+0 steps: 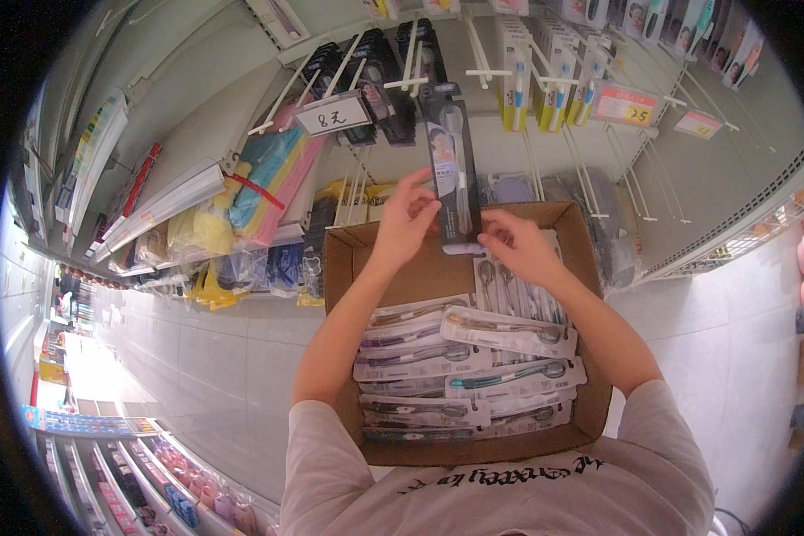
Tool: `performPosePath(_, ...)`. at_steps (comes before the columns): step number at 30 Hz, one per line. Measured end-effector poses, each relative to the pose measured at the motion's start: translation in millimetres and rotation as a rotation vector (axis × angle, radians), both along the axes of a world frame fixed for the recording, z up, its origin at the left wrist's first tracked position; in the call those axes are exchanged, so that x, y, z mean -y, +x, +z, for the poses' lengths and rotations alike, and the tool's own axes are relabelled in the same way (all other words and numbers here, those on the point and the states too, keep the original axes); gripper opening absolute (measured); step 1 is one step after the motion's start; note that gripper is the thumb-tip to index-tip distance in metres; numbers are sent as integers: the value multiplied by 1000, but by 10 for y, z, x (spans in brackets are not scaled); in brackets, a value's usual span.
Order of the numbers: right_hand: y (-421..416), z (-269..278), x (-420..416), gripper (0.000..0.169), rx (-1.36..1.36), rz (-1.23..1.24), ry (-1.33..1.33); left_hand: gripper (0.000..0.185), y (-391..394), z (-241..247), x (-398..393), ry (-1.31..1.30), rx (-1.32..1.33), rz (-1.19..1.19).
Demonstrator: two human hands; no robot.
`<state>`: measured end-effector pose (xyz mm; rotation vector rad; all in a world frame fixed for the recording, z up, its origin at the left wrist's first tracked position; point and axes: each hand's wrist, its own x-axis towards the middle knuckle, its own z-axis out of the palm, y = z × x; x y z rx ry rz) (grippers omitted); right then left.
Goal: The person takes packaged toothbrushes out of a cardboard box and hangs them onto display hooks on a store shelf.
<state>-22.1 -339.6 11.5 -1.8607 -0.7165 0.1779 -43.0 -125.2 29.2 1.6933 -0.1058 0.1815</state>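
A black blister pack (454,181) with a toothbrush in it stands nearly upright before me, above the open cardboard box (482,455). My left hand (409,218) pinches its left edge with thumb and fingers. At the lower right corner, my right hand (519,244) grips the same pack. Its top end is close to the tip of a white display hook (407,83); whether it touches the hook I cannot tell. Inside the box lie several pale toothbrush packs (509,378), most stacked sideways and some upright at the far right.
Black toothbrush packs (382,100) hang on hooks behind a handwritten price sign (333,120). Packs with yellow-green bottoms (514,80) hang to the right. Bagged goods (234,264) fill the lower left shelf. A tiled floor (214,375) runs behind, with another stocked shelf (141,482) at lower left.
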Motion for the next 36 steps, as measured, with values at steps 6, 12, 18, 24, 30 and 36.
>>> performPosePath(6, 5, -12, -5, 32, 13, 13, 12, 49, -10, 19, -2, -29, 9, -12)
performPosePath(12, -2, 2, 1, 30, -19, 18, 32, 50, -14, 22, 9, -63, -3, -21)
performPosePath(18, 12, -29, -4, 31, 4, 0, 22, 49, -2, -3, -3, -40, -9, -54)
performPosePath(24, 11, -26, 1, 32, -6, -5, 17, 49, 4, -42, -8, -37, 4, -77)
performPosePath(30, 13, -25, 11, 30, -18, 11, 24, 49, -5, -1, 12, -17, -11, -80)
performPosePath(36, -8, 15, 21, 30, -47, 13, 35, 48, -14, 17, 30, -15, -21, -77)
